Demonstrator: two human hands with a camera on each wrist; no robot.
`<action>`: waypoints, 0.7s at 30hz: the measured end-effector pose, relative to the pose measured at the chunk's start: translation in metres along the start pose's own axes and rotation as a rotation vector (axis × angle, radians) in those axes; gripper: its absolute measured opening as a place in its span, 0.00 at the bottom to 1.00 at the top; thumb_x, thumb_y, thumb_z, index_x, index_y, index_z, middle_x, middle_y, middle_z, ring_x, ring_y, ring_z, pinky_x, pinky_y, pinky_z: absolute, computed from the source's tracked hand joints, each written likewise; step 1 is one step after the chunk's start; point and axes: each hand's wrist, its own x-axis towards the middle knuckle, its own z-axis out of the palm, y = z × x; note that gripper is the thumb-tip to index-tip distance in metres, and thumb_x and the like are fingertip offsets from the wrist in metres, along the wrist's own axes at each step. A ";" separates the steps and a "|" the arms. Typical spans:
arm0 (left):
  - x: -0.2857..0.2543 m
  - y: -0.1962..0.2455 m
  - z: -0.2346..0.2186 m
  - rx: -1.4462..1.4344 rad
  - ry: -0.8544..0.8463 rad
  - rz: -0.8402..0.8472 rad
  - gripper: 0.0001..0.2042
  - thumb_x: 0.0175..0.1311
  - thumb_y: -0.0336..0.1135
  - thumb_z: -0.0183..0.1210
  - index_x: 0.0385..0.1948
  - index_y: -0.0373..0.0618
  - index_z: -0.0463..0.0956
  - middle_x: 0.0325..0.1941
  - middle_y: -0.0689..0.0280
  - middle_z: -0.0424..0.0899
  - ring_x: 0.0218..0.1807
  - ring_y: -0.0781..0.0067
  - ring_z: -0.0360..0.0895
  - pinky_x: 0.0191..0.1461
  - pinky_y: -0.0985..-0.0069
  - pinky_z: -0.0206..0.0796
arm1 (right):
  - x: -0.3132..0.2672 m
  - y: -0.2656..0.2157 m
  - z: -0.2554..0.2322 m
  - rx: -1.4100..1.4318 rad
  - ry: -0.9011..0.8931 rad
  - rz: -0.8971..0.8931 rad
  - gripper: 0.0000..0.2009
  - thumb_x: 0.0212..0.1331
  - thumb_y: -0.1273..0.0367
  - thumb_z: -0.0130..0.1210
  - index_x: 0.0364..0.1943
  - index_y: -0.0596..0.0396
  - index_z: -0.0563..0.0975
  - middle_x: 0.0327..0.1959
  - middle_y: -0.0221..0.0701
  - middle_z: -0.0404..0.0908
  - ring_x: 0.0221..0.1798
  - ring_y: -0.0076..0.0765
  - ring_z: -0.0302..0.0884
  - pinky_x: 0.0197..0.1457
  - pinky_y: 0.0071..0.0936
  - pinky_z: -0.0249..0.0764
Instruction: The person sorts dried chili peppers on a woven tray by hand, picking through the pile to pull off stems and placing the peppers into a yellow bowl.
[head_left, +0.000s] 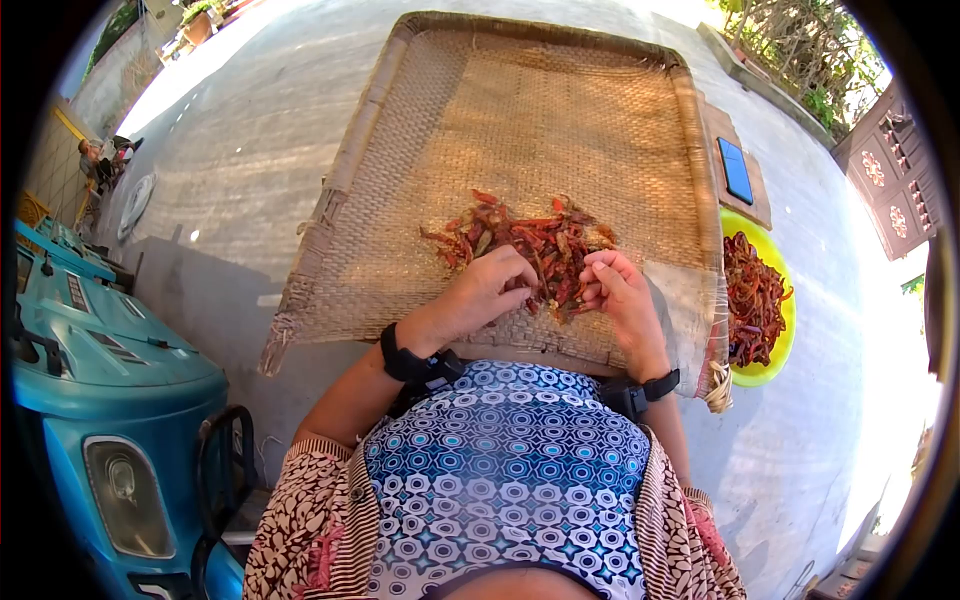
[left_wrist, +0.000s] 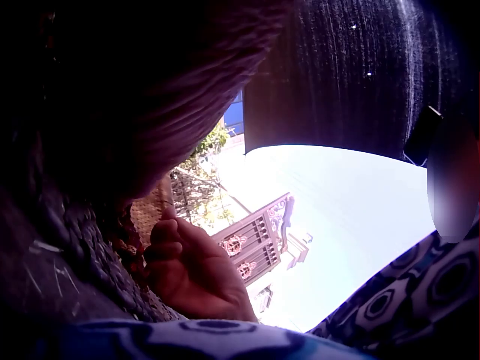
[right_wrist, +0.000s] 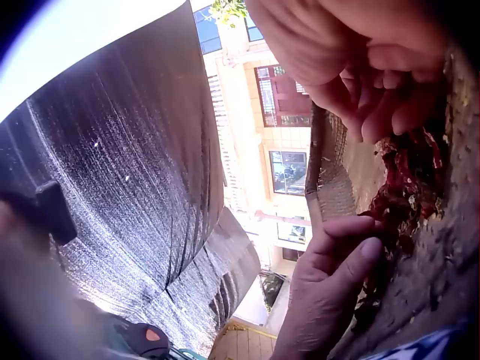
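A heap of dried red chillies [head_left: 540,235], with stems and pale seeds among them, lies on the near part of a woven bamboo tray [head_left: 560,110]. At the heap's near edge my left hand [head_left: 490,285] pinches a dried chilli between thumb and fingers, back of the hand upward. To its right, my right hand [head_left: 620,290] has its fingers curled in and the thumb against the forefinger, holding a dried chilli mostly hidden by the fingers. In the right wrist view, the left hand [right_wrist: 326,274] sits beside the chillies, thumb and forefinger toward them.
A yellow-green basin [head_left: 782,345] of red chillies stands on the ground right of the tray. Beyond it, a blue-screened phone [head_left: 735,170] lies on a board [head_left: 755,210]. A teal vehicle [head_left: 120,380] is close on the left. Loose seeds are scattered over the weave.
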 end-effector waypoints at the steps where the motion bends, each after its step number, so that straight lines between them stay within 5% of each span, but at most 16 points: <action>1: 0.000 0.004 -0.001 -0.018 0.020 -0.009 0.06 0.58 0.23 0.60 0.35 0.40 0.75 0.37 0.66 0.71 0.34 0.77 0.74 0.37 0.80 0.68 | 0.000 -0.001 0.004 -0.050 -0.030 0.005 0.08 0.67 0.66 0.50 0.44 0.53 0.74 0.33 0.24 0.78 0.30 0.17 0.73 0.35 0.17 0.71; 8: 0.001 0.007 -0.001 -0.047 0.071 -0.056 0.06 0.57 0.23 0.61 0.34 0.40 0.75 0.34 0.66 0.73 0.34 0.76 0.75 0.37 0.78 0.71 | 0.002 0.008 0.013 -0.200 -0.223 -0.010 0.08 0.68 0.66 0.50 0.45 0.52 0.74 0.33 0.23 0.79 0.29 0.14 0.73 0.31 0.12 0.68; 21: 0.000 0.007 0.000 -0.215 0.013 -0.134 0.06 0.59 0.24 0.60 0.36 0.41 0.74 0.38 0.68 0.73 0.39 0.81 0.77 0.42 0.81 0.72 | -0.005 0.001 0.027 -0.330 -0.286 -0.018 0.10 0.65 0.67 0.53 0.46 0.55 0.73 0.35 0.23 0.77 0.30 0.15 0.71 0.32 0.14 0.67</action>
